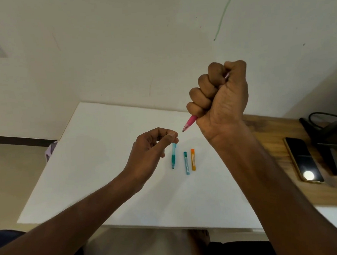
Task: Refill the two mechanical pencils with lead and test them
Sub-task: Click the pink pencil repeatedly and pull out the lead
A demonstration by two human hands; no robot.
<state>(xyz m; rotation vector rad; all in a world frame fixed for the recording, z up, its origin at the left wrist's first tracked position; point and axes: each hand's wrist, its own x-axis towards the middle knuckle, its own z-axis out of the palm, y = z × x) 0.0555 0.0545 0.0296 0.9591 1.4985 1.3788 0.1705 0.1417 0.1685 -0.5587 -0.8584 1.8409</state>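
Observation:
My right hand (220, 96) is raised in a fist around a pink mechanical pencil (190, 122), thumb on its top end and tip pointing down-left. My left hand (152, 148) hovers just left of that tip with thumb and forefinger pinched together; whether anything thin is between them I cannot tell. A teal mechanical pencil (173, 157) lies on the white table (99, 171), partly under my left fingers, tip toward me. To its right lie a teal lead case (186, 162) and an orange lead case (193, 159), side by side.
A dark phone (302, 159) lies face up on a wooden surface (271, 140) right of the table. Black cables and a dark stand (326, 135) sit at the far right. The wall rises directly behind the table.

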